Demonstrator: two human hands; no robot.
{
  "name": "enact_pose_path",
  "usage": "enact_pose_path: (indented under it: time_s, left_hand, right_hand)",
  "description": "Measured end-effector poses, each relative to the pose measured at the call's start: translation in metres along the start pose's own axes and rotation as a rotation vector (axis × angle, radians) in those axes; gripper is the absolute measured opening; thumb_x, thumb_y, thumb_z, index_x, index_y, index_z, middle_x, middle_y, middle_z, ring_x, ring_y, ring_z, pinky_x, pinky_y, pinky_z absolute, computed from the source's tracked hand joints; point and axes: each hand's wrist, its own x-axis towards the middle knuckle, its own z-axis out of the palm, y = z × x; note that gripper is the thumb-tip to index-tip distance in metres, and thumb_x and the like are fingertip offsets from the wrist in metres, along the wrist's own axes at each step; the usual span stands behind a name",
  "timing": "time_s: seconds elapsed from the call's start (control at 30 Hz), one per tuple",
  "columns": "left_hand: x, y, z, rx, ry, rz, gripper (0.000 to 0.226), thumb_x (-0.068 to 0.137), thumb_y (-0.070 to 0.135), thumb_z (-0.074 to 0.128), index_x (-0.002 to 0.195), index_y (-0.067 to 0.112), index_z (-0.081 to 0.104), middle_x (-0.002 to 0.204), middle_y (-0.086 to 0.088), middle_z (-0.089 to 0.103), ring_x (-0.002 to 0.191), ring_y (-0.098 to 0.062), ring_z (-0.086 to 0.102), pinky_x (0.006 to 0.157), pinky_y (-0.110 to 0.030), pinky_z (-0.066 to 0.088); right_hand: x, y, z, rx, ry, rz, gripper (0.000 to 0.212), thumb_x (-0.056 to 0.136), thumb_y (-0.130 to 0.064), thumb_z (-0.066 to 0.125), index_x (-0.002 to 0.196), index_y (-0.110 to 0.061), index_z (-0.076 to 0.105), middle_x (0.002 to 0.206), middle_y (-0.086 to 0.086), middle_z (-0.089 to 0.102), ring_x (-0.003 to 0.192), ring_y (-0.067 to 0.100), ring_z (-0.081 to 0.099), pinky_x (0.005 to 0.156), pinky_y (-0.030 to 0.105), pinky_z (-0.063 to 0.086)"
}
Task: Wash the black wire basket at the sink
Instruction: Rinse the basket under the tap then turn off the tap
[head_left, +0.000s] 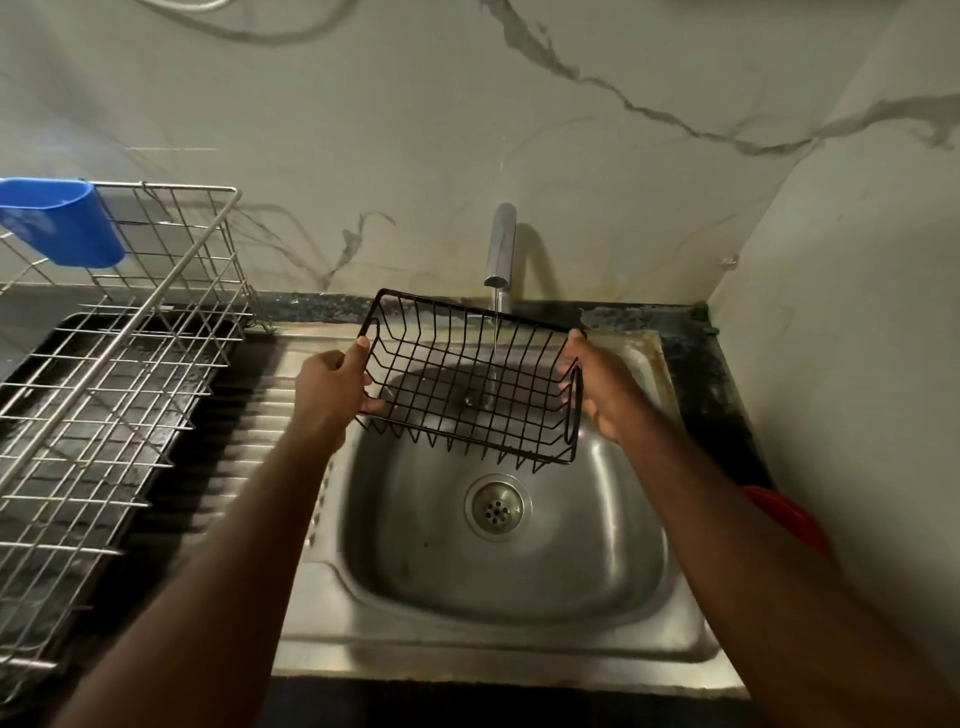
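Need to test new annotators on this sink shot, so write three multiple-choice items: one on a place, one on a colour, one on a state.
1. Where is the black wire basket?
A. held over the sink under the tap
B. resting on the sink's bottom
C. on the floor

2. What colour is the cup hung on the steel rack?
A. red
B. green
C. blue

3. The tap is:
A. off
B. running
C. wrapped in cloth

Answers:
1 A, the left hand and right hand grip its two ends below the spout.
2 C, the cup is plainly blue.
3 B, a water stream falls through the basket.
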Motion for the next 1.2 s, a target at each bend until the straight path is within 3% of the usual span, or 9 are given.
enact_pose_path:
  time_s: [0.1, 0.4, 0.57, 0.67, 0.77, 0.87, 0.97, 1.07, 1.2]
  left_hand:
    - [-0.019, -0.012, 0.012, -0.038, 0.073, 0.012, 0.037, 0.1, 0.04, 0.054, 0.081, 0.008, 0.057, 0.087, -0.016, 0.057, 0.074, -0.033, 0.065, 0.042, -0.018, 0.049]
    - [-0.036, -0.026, 0.016, -0.017, 0.201, 0.053, 0.043, 0.1, 0.041, 0.053, 0.095, -0.002, 0.058, 0.092, -0.017, 0.062, 0.082, -0.029, 0.069, 0.066, -0.039, 0.062]
    - [-0.045, -0.021, 0.013, 0.07, 0.171, 0.101, 0.025, 0.103, 0.035, 0.05, 0.114, 0.012, 0.052, 0.097, -0.01, 0.058, 0.071, -0.015, 0.062, 0.073, -0.047, 0.062]
    - [-0.043, -0.02, 0.012, 0.2, 0.125, 0.136, 0.029, 0.104, 0.036, 0.045, 0.119, 0.013, 0.054, 0.099, -0.01, 0.063, 0.084, -0.024, 0.064, 0.079, -0.051, 0.059]
    - [-0.04, -0.017, 0.009, 0.42, 0.075, 0.195, 0.03, 0.106, 0.025, 0.04, 0.116, 0.004, 0.058, 0.099, -0.011, 0.063, 0.083, -0.028, 0.057, 0.073, -0.039, 0.047]
    - [-0.041, -0.015, 0.006, 0.559, 0.079, 0.247, 0.029, 0.105, 0.017, 0.039, 0.112, 0.0, 0.061, 0.094, -0.013, 0.061, 0.08, -0.024, 0.05, 0.071, -0.032, 0.035]
    - [-0.04, -0.017, 0.01, 0.579, 0.071, 0.253, 0.029, 0.105, 0.018, 0.039, 0.112, 0.0, 0.061, 0.102, -0.021, 0.067, 0.083, -0.031, 0.055, 0.072, -0.033, 0.037]
    - [-0.04, -0.023, 0.016, 0.629, 0.041, 0.2, 0.029, 0.105, 0.019, 0.039, 0.114, -0.001, 0.059, 0.109, -0.025, 0.066, 0.096, -0.039, 0.059, 0.073, -0.037, 0.039]
    - [-0.04, -0.03, 0.013, 0.641, 0.038, 0.17, 0.027, 0.105, 0.019, 0.039, 0.116, 0.0, 0.056, 0.112, -0.026, 0.064, 0.095, -0.038, 0.057, 0.075, -0.039, 0.04]
  right_hand:
    - [-0.006, 0.006, -0.006, -0.056, 0.052, -0.047, 0.029, 0.097, -0.043, 0.046, 0.098, -0.02, 0.064, 0.097, 0.007, 0.063, 0.088, 0.022, 0.059, 0.08, 0.042, 0.05]
    - [-0.012, 0.023, -0.003, -0.222, 0.061, -0.093, 0.02, 0.095, -0.024, 0.045, 0.094, -0.012, 0.061, 0.08, 0.0, 0.05, 0.08, 0.018, 0.048, 0.071, 0.035, 0.039]
    - [-0.007, 0.033, -0.004, -0.28, 0.118, -0.094, 0.02, 0.081, -0.021, 0.043, 0.083, -0.004, 0.053, 0.077, 0.006, 0.042, 0.072, 0.02, 0.041, 0.062, 0.036, 0.034]
    - [-0.007, 0.035, -0.001, -0.285, 0.154, -0.09, 0.011, 0.084, -0.02, 0.044, 0.082, -0.018, 0.055, 0.077, 0.002, 0.047, 0.072, 0.019, 0.045, 0.062, 0.035, 0.038]
    - [-0.014, 0.035, 0.002, -0.299, 0.112, -0.087, 0.021, 0.092, -0.004, 0.043, 0.078, -0.013, 0.056, 0.075, 0.005, 0.051, 0.067, 0.021, 0.048, 0.058, 0.034, 0.047]
    - [-0.013, 0.042, 0.0, -0.261, 0.128, -0.049, 0.018, 0.091, 0.002, 0.045, 0.099, 0.0, 0.061, 0.095, 0.013, 0.059, 0.07, 0.019, 0.055, 0.068, 0.038, 0.059]
    - [-0.008, 0.048, -0.004, -0.273, 0.172, -0.034, 0.024, 0.09, 0.001, 0.047, 0.11, -0.002, 0.06, 0.105, 0.015, 0.061, 0.064, 0.015, 0.057, 0.062, 0.033, 0.058]
    - [-0.01, 0.052, -0.008, -0.33, 0.185, -0.012, 0.045, 0.09, 0.001, 0.05, 0.135, 0.001, 0.049, 0.114, 0.016, 0.06, 0.063, 0.014, 0.061, 0.066, 0.037, 0.061]
    - [-0.007, 0.048, -0.007, -0.377, 0.178, -0.058, 0.048, 0.092, 0.0, 0.051, 0.139, 0.0, 0.043, 0.119, 0.017, 0.06, 0.062, 0.013, 0.062, 0.069, 0.041, 0.061]
